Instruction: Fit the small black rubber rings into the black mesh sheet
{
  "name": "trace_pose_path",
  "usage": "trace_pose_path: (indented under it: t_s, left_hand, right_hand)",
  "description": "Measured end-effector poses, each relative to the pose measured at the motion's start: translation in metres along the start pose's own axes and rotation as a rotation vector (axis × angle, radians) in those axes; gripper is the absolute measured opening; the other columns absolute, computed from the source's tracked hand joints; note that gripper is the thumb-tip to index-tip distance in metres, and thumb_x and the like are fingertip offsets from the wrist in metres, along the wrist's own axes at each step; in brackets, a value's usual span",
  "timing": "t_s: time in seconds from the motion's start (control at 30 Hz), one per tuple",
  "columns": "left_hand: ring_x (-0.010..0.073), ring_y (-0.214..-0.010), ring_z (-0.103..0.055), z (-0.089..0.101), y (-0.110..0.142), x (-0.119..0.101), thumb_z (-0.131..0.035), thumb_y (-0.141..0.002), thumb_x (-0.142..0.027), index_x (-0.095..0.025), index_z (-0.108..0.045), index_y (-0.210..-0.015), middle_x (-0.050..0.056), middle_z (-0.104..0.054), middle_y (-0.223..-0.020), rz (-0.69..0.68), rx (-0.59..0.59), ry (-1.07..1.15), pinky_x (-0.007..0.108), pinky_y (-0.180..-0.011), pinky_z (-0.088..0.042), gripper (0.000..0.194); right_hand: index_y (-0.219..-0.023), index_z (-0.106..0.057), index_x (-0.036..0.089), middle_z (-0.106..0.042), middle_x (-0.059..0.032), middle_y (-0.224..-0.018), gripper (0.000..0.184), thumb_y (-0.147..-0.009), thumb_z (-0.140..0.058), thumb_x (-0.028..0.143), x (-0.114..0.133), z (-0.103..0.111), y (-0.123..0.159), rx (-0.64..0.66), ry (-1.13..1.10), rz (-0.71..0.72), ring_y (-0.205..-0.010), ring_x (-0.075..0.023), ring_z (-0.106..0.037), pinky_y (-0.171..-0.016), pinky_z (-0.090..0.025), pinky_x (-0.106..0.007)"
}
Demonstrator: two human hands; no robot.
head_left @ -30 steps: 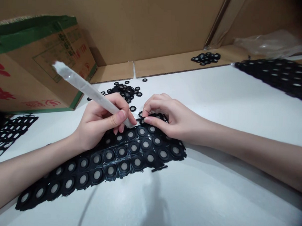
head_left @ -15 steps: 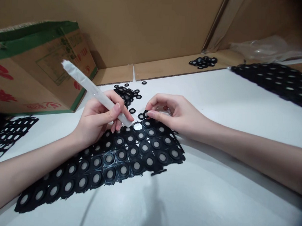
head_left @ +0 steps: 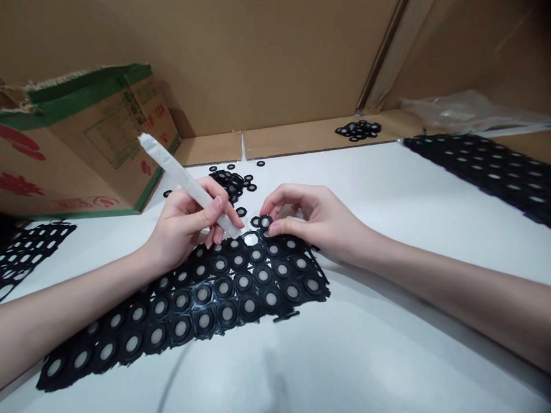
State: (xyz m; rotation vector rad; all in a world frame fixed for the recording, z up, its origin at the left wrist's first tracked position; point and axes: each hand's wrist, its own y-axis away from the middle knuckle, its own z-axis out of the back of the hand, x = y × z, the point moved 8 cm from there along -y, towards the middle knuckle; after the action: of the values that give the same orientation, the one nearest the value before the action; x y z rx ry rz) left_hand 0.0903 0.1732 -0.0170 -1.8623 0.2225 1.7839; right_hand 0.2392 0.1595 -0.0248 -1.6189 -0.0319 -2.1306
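My left hand (head_left: 190,221) is closed round a slim white stick (head_left: 180,175) that looks wrapped in paper or tape. Its lower tip meets the upper edge of the black moulded sheet (head_left: 191,300), beside an opening where white shows through. Rows of pale round centres fill the sheet. With thumb and forefinger, my right hand (head_left: 302,217) pinches a small black ring (head_left: 265,222) just above that edge. A second black ring (head_left: 255,222) lies against it on the left. The other right fingers are curled behind.
Loose black rings (head_left: 231,183) lie heaped beyond my left hand, and another pile (head_left: 358,130) sits on the cardboard ledge. A printed carton (head_left: 77,143) stands at left. Further black sheets lie at right (head_left: 491,170) and far left (head_left: 24,253). Clear plastic (head_left: 466,110) rests at back right.
The view has shifted slightly, so the scene sits lower. The ring at my right fingertips has turned its face more toward me. My left hand keeps the stick at the sheet's edge.
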Motion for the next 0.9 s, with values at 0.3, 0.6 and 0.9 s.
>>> trace_pose_path:
  t_s: [0.3, 0.6, 0.9]
  left_hand:
    - [0.0084, -0.043, -0.053, 0.009, 0.003, -0.004, -0.063, -0.085, -0.033, -0.015, -0.052, -0.076, 0.005, -0.071, -0.07, -0.027, -0.111, 0.044, 0.016, -0.037, -0.039, 0.023]
    - [0.0079, -0.044, -0.052, 0.016, 0.002, -0.004, -0.062, -0.084, -0.031, -0.015, -0.052, -0.075, 0.004, -0.07, -0.069, -0.037, -0.157, 0.105, 0.017, -0.038, -0.036, 0.021]
    - [0.0086, -0.044, -0.052, 0.019, 0.002, -0.001, -0.063, -0.083, -0.032, -0.015, -0.052, -0.076, 0.004, -0.069, -0.066, -0.025, -0.174, 0.118, 0.019, -0.041, -0.038, 0.021]
  right_hand:
    - [-0.086, -0.072, 0.02, -0.071, -0.0035, -0.083, 0.012, -0.081, -0.064, 0.026, 0.004, 0.007, 0.002, -0.129, 0.246, 0.008, -0.08, -0.0181, -0.058, -0.076, -0.044, -0.034]
    - [-0.086, -0.07, 0.019, -0.073, -0.0038, -0.083, 0.01, -0.077, -0.066, 0.021, 0.028, 0.005, -0.045, -0.291, 0.416, 0.077, -0.084, -0.0201, -0.065, -0.082, -0.045, -0.035]
    - [-0.09, -0.072, 0.022, -0.074, -0.004, -0.089, 0.017, -0.08, -0.062, 0.03, -0.004, -0.009, -0.094, -0.305, 0.623, -0.014, -0.091, -0.0239, -0.059, -0.087, -0.037, -0.041]
